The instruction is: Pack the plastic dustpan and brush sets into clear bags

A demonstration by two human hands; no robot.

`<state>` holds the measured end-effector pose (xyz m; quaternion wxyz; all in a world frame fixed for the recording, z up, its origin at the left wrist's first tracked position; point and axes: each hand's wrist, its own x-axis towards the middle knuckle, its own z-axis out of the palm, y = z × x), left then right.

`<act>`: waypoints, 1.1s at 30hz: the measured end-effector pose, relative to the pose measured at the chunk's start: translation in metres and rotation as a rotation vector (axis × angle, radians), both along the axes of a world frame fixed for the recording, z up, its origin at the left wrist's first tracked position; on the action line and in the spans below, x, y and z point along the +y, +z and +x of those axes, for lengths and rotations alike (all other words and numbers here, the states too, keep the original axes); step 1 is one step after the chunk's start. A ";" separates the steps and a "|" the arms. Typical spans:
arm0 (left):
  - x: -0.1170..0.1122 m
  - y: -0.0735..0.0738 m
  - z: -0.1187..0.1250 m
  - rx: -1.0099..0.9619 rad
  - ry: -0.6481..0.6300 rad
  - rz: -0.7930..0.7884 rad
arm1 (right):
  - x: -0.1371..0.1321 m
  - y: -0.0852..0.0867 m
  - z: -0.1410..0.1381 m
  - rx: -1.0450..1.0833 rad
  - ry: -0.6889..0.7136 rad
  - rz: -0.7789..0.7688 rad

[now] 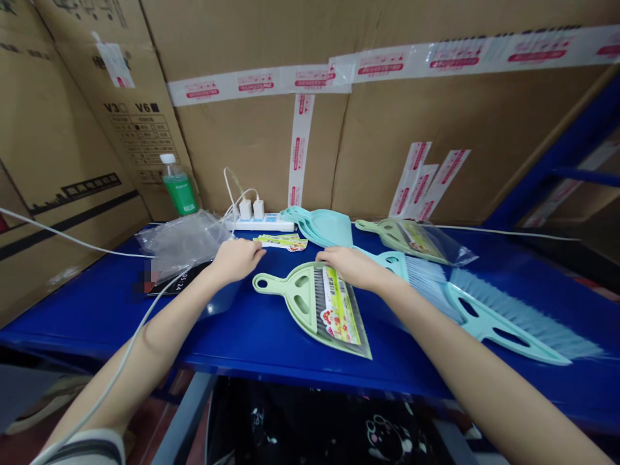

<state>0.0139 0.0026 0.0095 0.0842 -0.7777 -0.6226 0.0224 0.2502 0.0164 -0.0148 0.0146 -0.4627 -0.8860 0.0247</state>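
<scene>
A light green dustpan (279,285) lies on the blue table, with a small green-handled brush (303,300) nested in it. Over the brush's grey bristles is a yellow printed label (341,307). My right hand (349,266) is closed at the dustpan's far edge, fingertips curled down onto it beside the label. My left hand (238,259) is closed, its fingers curled in just left of a small pile of yellow labels (283,242). Whatever may be between those fingers is hidden. A clear plastic bag (186,239) lies to its left.
Stacked turquoise dustpans (329,226) lie behind; turquoise brushes (508,332) are at right. A bagged green dustpan set (411,239) lies back right. A power strip (264,223), green bottle (180,187) and phone (174,283) are at left. A white cable (133,342) crosses my left arm.
</scene>
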 end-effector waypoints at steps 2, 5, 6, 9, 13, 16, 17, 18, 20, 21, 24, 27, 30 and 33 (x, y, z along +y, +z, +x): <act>-0.002 0.004 -0.001 0.057 0.092 0.109 | 0.001 -0.001 0.001 0.004 -0.008 0.007; -0.002 0.007 -0.006 0.088 0.172 0.228 | 0.003 -0.002 0.004 0.017 -0.018 0.021; -0.002 0.007 -0.008 0.098 0.188 0.247 | 0.004 -0.002 0.005 0.023 -0.018 0.025; 0.001 0.004 -0.014 0.121 0.203 0.257 | 0.007 -0.004 0.008 0.043 -0.006 0.034; 0.004 0.000 -0.016 0.082 0.197 0.261 | 0.011 -0.005 0.012 0.079 0.005 0.036; 0.004 0.000 -0.014 0.072 0.194 0.266 | 0.012 -0.006 0.013 0.100 -0.002 0.031; 0.004 0.000 -0.013 0.075 0.186 0.264 | 0.012 -0.006 0.013 0.099 -0.004 0.030; 0.003 0.001 -0.012 0.075 0.175 0.260 | 0.011 -0.005 0.013 0.095 -0.006 0.030; 0.001 0.001 -0.009 0.055 0.139 0.225 | 0.010 -0.004 0.013 0.083 -0.003 0.029; 0.000 0.001 -0.007 0.029 0.111 0.187 | 0.010 -0.004 0.012 0.079 -0.001 0.030; -0.001 -0.002 -0.003 -0.056 -0.005 0.021 | 0.009 -0.004 0.012 0.074 0.005 0.037; 0.000 -0.006 -0.002 -0.087 -0.108 -0.090 | 0.009 -0.004 0.012 0.063 0.009 0.056; 0.000 -0.006 -0.004 -0.123 -0.197 -0.171 | 0.010 -0.004 0.013 0.055 0.011 0.064; 0.000 -0.003 -0.011 -0.200 -0.321 -0.295 | 0.011 -0.002 0.014 0.068 0.002 0.027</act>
